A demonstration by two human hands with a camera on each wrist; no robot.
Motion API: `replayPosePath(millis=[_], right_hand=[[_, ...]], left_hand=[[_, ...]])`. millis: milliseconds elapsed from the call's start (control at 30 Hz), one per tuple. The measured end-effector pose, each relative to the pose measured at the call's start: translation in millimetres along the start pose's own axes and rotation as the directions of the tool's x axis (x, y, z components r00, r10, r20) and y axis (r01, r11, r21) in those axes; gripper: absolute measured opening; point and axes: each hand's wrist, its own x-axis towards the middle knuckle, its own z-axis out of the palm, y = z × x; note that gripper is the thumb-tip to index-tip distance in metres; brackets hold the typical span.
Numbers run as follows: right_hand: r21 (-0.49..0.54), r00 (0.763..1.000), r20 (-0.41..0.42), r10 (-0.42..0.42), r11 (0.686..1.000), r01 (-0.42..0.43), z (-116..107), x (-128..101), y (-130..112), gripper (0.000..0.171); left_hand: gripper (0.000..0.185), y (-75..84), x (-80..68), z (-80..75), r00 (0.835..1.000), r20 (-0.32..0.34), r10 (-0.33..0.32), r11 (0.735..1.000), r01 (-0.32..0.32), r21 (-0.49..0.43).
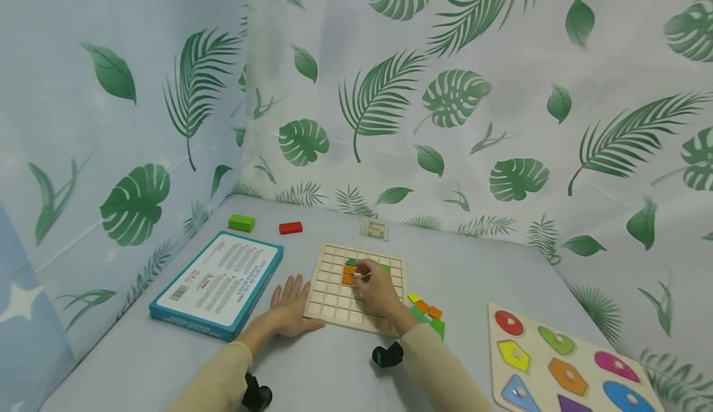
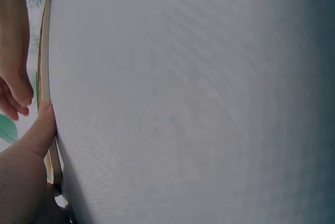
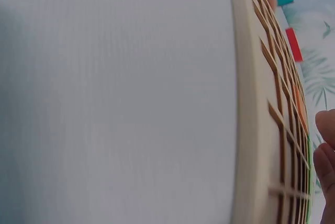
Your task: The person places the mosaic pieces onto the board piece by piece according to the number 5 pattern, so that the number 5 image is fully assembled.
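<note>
In the head view, my left hand lies with fingers spread on the table beside a wooden grid board. Its thumb touches the board's near edge in the left wrist view. Over the board hovers my right hand, its thumb and forefinger bent with a small gap between them; no piece shows there. Close to those fingertips, orange tiles and a green tile sit in the grid. Another green tile is partly hidden behind the hand.
Loose coloured tiles lie right of the board. A teal-edged box is at left, with a green block and red block behind. A patterned card lies behind the board; a shape puzzle is front right.
</note>
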Motion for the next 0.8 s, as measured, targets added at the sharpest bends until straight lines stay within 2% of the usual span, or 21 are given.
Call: replayPosePath(millis=[400,800], right_hand=[[-0.007,0.994,-0.110,0.019,1.000,-0.019,-31.5,-16.8,21.3,0.028],[-0.034,0.978,-0.201,0.058,0.997,-0.066,-62.4,-31.8,38.3,0.030]], left_hand=[[0.098,-2.9,3.0,4.4,1.000,-0.012,0.014,1.000,-0.014,0.005],[0.094,10.5,-10.0,-11.9,0.999,0.033,0.003,1.000,-0.002,-0.009]])
